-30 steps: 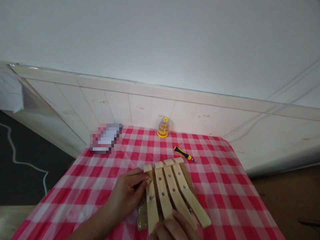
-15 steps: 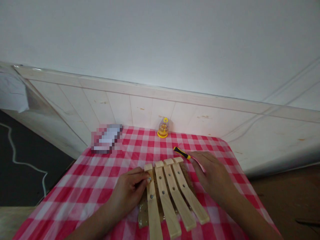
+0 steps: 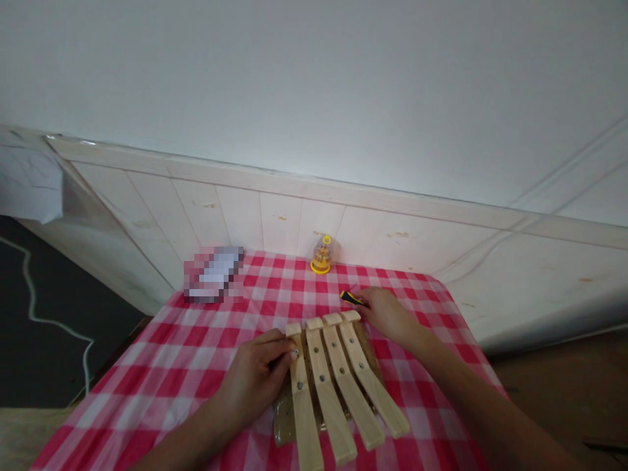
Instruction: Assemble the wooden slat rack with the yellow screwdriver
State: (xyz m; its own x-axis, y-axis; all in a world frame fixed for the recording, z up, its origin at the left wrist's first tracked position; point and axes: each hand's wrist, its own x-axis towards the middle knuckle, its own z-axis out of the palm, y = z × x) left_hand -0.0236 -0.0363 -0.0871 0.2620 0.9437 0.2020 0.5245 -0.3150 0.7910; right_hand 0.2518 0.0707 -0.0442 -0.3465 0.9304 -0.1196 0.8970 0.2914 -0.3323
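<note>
A wooden piece of four pale slats [image 3: 338, 379] screwed side by side lies on the red and white checked tablecloth [image 3: 196, 353]. My left hand [image 3: 260, 373] rests against the leftmost slat, fingers curled and pinched at a small screw near the slat's top. My right hand [image 3: 387, 314] reaches past the slats' far ends and closes over a small black and yellow screwdriver [image 3: 350, 298], whose black handle end sticks out to the left of my fingers.
A small yellow-based clear dome toy [image 3: 321, 255] stands at the table's far edge by the panelled wall. A blurred flat object [image 3: 214, 282] lies at the far left corner. Dark floor lies to the left of the table.
My right hand came up from the slats' near ends, crossed to the right side and now covers the screwdriver at the far side. My left hand stayed at the leftmost slat.
</note>
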